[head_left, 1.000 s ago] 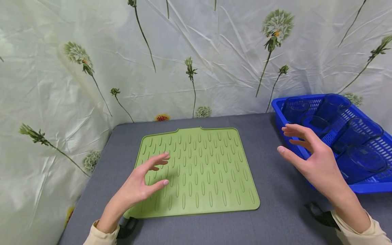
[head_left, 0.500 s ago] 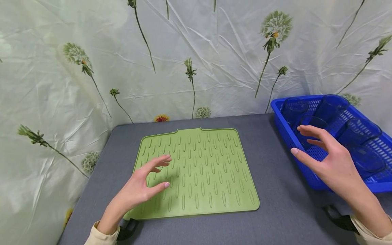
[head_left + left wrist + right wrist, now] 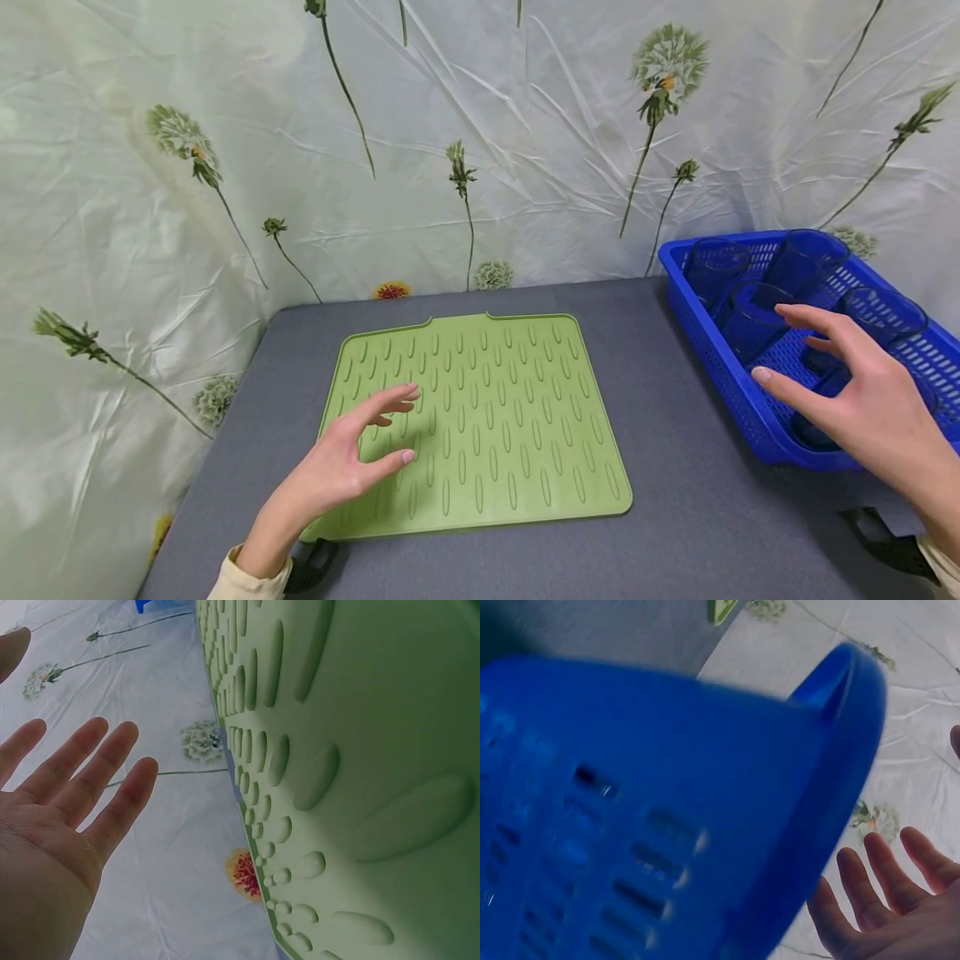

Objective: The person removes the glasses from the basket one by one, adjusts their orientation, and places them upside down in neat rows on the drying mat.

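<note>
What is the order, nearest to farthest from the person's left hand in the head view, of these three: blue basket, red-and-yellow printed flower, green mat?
1. Green mat, directly beneath the left hand.
2. Red-and-yellow printed flower, low on the backdrop cloth behind.
3. Blue basket, away on the right side.

No lettering, label, brand, number or sign can be read in any view
</note>
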Demonstrator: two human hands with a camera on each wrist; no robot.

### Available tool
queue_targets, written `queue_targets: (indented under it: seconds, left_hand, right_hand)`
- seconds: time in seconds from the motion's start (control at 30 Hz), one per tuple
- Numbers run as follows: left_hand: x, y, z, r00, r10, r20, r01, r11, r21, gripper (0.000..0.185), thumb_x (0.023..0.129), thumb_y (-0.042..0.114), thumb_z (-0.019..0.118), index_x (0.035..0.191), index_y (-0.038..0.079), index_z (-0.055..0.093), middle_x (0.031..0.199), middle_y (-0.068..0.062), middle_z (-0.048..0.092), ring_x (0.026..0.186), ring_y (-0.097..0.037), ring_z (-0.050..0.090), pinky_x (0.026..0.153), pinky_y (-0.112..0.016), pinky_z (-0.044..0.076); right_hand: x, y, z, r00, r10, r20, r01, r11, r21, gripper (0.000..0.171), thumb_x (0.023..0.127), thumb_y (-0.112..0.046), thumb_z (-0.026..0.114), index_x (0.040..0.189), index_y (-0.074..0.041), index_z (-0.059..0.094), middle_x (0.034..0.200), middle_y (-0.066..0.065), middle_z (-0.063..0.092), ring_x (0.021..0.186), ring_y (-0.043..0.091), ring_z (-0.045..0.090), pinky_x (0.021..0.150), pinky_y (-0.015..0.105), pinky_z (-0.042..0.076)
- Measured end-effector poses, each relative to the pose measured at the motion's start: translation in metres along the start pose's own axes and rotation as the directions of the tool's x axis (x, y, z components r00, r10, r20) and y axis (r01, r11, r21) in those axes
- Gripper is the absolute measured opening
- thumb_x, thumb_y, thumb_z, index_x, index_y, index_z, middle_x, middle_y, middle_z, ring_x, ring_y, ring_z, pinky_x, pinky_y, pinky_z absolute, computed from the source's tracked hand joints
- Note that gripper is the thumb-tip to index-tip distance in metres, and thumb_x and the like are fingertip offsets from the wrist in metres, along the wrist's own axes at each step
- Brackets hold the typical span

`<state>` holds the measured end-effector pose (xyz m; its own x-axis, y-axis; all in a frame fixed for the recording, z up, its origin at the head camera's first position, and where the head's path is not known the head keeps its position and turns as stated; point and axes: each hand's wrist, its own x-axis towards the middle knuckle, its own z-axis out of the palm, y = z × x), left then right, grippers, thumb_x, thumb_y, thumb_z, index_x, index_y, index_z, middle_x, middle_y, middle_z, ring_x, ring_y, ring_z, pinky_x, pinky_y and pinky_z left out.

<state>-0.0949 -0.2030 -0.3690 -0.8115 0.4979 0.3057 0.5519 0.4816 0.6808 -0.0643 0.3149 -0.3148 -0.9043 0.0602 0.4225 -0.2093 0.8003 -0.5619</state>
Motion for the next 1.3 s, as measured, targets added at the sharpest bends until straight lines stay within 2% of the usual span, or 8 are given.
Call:
queue_targets:
  seconds: [0.2, 0.33, 0.57, 0.67, 0.83, 0.93, 1.07, 1.3]
  left_hand:
    - [0.0, -0.002, 0.001, 1.0, 0.011, 0.008, -0.011, 1.0, -0.003, 0.072, 0.086, 0.019, 0.078, 0.148, 0.027, 0.042, 0.133, 0.009, 0.057, 0.12, -0.017, 0.055, 0.094, -0.034, 0.047]
    - [-0.001, -0.003, 0.001, 1.0, -0.001, 0.016, 0.001, 1.0, -0.013, 0.071, 0.086, 0.02, 0.078, 0.147, 0.026, 0.042, 0.134, 0.01, 0.056, 0.121, -0.014, 0.054, 0.094, -0.034, 0.048]
    - [-0.001, -0.001, -0.001, 1.0, -0.024, 0.007, 0.024, 0.999, -0.042, 0.074, 0.084, 0.012, 0.078, 0.147, 0.028, 0.043, 0.137, 0.01, 0.054, 0.121, -0.012, 0.055, 0.096, -0.035, 0.047]
    - [-0.001, -0.001, -0.001, 1.0, -0.018, 0.006, 0.019, 0.999, -0.049, 0.074, 0.084, 0.011, 0.078, 0.147, 0.027, 0.043, 0.138, 0.009, 0.054, 0.121, -0.013, 0.055, 0.096, -0.034, 0.047]
    - [-0.001, -0.002, 0.0, 1.0, -0.016, 0.004, 0.016, 0.999, -0.041, 0.072, 0.085, 0.014, 0.078, 0.147, 0.027, 0.043, 0.137, 0.009, 0.055, 0.12, -0.013, 0.055, 0.095, -0.034, 0.047]
    - [-0.001, -0.002, 0.001, 1.0, -0.016, 0.002, 0.016, 0.999, -0.029, 0.071, 0.085, 0.015, 0.078, 0.146, 0.027, 0.043, 0.136, 0.01, 0.055, 0.119, -0.014, 0.056, 0.094, -0.035, 0.047]
    - [0.0, -0.003, 0.003, 1.0, -0.009, 0.01, 0.009, 0.999, -0.032, 0.073, 0.084, 0.011, 0.078, 0.147, 0.026, 0.043, 0.137, 0.009, 0.054, 0.119, -0.015, 0.056, 0.095, -0.036, 0.047]
    - [0.002, -0.002, 0.005, 1.0, -0.007, 0.013, 0.007, 1.0, -0.023, 0.071, 0.085, 0.011, 0.077, 0.146, 0.026, 0.044, 0.137, 0.009, 0.055, 0.117, -0.014, 0.057, 0.093, -0.038, 0.048]
  right_hand:
    - [-0.002, 0.01, -0.008, 1.0, 0.013, -0.006, -0.014, 0.999, -0.043, 0.078, 0.081, -0.02, 0.082, 0.149, -0.023, 0.044, 0.143, 0.019, 0.045, 0.124, 0.042, 0.041, 0.109, 0.018, 0.018]
    - [-0.002, 0.017, -0.013, 1.0, 0.022, -0.012, -0.023, 0.998, -0.051, 0.08, 0.082, -0.015, 0.081, 0.15, -0.015, 0.04, 0.146, 0.023, 0.041, 0.133, 0.044, 0.035, 0.118, 0.043, 0.017]
    - [-0.001, 0.04, -0.02, 1.0, -0.007, -0.012, 0.007, 1.0, 0.004, 0.087, 0.079, -0.005, 0.081, 0.153, -0.015, 0.036, 0.155, 0.008, 0.032, 0.145, 0.019, 0.023, 0.117, 0.028, 0.012]
    - [-0.002, 0.05, -0.022, 1.0, -0.016, -0.007, 0.016, 1.0, 0.009, 0.089, 0.079, -0.003, 0.081, 0.154, -0.014, 0.034, 0.156, 0.009, 0.031, 0.146, 0.02, 0.021, 0.119, 0.036, 0.011]
    - [-0.001, 0.061, -0.028, 1.0, 0.019, -0.022, -0.019, 1.0, -0.008, 0.087, 0.077, -0.001, 0.08, 0.151, -0.005, 0.035, 0.154, 0.017, 0.034, 0.146, 0.015, 0.022, 0.119, 0.036, 0.011]
    - [0.0, 0.067, -0.031, 0.998, 0.06, -0.007, -0.06, 0.997, -0.038, 0.085, 0.08, -0.003, 0.078, 0.151, 0.002, 0.031, 0.15, 0.032, 0.031, 0.145, 0.037, 0.019, 0.118, 0.056, 0.009]
    - [0.001, 0.087, -0.034, 0.993, 0.117, 0.021, -0.115, 0.989, -0.089, 0.091, 0.079, -0.007, 0.079, 0.151, 0.005, 0.025, 0.147, 0.04, 0.025, 0.139, 0.055, 0.016, 0.109, 0.072, 0.006]
    - [-0.002, 0.127, -0.035, 0.98, 0.169, 0.103, -0.16, 0.983, -0.094, 0.103, 0.079, -0.014, 0.083, 0.156, -0.002, 0.016, 0.153, 0.036, 0.016, 0.138, 0.059, 0.012, 0.103, 0.077, 0.006]
